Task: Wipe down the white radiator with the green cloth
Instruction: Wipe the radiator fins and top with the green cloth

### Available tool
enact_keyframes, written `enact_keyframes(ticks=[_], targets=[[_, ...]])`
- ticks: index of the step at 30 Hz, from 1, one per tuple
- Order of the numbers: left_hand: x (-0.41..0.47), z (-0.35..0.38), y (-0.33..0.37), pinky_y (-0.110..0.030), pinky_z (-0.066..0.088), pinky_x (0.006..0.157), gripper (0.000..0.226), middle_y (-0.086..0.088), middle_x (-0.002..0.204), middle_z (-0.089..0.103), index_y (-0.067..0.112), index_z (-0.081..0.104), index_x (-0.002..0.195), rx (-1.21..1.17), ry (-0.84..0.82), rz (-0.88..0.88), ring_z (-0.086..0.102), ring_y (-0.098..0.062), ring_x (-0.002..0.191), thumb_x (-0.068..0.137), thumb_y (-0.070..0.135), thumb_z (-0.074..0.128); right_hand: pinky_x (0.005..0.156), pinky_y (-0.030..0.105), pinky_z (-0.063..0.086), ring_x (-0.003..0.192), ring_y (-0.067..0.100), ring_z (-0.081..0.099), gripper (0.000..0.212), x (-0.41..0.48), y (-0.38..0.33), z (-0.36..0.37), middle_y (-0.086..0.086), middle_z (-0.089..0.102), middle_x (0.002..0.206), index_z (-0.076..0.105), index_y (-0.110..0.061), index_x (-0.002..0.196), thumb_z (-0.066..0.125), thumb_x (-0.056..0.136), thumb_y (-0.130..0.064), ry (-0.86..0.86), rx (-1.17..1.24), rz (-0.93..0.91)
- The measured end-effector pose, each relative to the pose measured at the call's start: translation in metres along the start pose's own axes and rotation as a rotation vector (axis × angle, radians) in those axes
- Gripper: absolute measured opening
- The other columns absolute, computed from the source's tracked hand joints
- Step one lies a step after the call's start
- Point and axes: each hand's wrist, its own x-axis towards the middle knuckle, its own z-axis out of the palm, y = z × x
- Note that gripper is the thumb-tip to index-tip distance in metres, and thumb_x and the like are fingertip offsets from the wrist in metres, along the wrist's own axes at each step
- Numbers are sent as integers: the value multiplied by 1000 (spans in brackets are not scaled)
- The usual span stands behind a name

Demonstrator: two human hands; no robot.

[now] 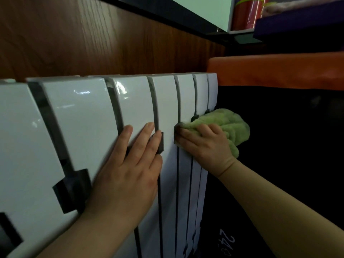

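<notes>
At the right end of the white radiator (83,112), the right hand (206,144) has its fingers curled around the bunched green cloth (229,125) and presses it on the last sections, at about mid height. The left hand (130,164) lies flat on the middle sections, fingers straight, holding nothing. I judge the wiping is under way. The glossy surface does not show which sections are already clean, so the left part may remain.

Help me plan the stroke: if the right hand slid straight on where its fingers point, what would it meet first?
Likely the left hand, flat on the white radiator one section over from the right hand and its green cloth.
</notes>
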Motion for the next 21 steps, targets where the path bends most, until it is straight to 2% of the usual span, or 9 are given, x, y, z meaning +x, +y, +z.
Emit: enact_keyframes(ticks=[3, 4, 6, 7, 9, 12, 16, 19, 21], targets=[[1, -2, 0, -46, 2, 112, 52, -26, 125, 54, -3, 69, 97, -3, -7, -2, 33, -33, 126, 76, 26, 32, 52, 25, 39, 60, 24, 54, 21, 3, -18, 2, 1, 71, 83, 72, -14, 78, 58, 65, -4, -123, 112, 210], [1, -2, -1, -46, 2, 112, 52, -26, 125, 55, -3, 69, 98, -6, -12, 2, 33, -33, 125, 76, 26, 32, 52, 27, 45, 64, 26, 59, 22, 8, -25, -2, 3, 70, 84, 70, -12, 79, 58, 64, -2, -216, 180, 316], [1, -2, 0, -45, 0, 112, 53, -26, 125, 55, -4, 69, 97, -17, -14, 3, 33, -33, 125, 76, 26, 31, 71, 37, 52, 91, 27, 60, 27, 18, -32, -12, 4, 66, 103, 67, -12, 98, 53, 79, 0, -463, 350, 540], [0, -3, 0, -45, -1, 113, 53, -27, 125, 54, -4, 69, 96, -21, -12, -2, 33, -33, 126, 75, 26, 31, 83, 37, 49, 101, 25, 57, 29, 23, -30, -16, 3, 63, 111, 65, -14, 107, 50, 85, -3, -543, 473, 635], [1, -4, 2, -44, -2, 113, 52, -27, 125, 54, -4, 70, 94, -27, -22, -8, 33, -33, 125, 75, 24, 31, 88, 30, 46, 104, 23, 56, 31, 33, -21, -23, 6, 62, 113, 64, -12, 113, 48, 87, -5, -616, 702, 786], [2, -4, 2, -44, -1, 112, 50, -26, 123, 56, -3, 70, 92, -42, -24, -15, 33, -32, 124, 75, 23, 31, 71, 17, 40, 91, 15, 55, 28, 42, -13, -34, 3, 61, 95, 66, -10, 111, 51, 87, -7, -637, 888, 948], [3, -4, 3, -44, -1, 112, 52, -26, 121, 57, -4, 70, 94, -58, -3, -11, 34, -32, 123, 75, 25, 31, 74, 21, 44, 81, 10, 56, 19, 38, -19, -39, -1, 60, 83, 69, -10, 101, 63, 83, -15, -489, 1106, 1203], [4, -3, 1, -45, 2, 111, 50, -26, 121, 57, -3, 70, 91, -52, -8, -7, 34, -32, 123, 75, 25, 32, 77, 23, 47, 79, 10, 55, 16, 38, -23, -35, -3, 58, 79, 70, -8, 97, 60, 86, -14, -324, 873, 1190], [3, -2, 1, -44, 2, 111, 50, -26, 121, 58, -3, 71, 90, -50, -9, -10, 34, -32, 123, 75, 26, 33, 71, 18, 40, 80, 11, 53, 15, 42, -23, -37, -4, 56, 80, 67, -9, 95, 56, 88, -16, -264, 757, 1126]])
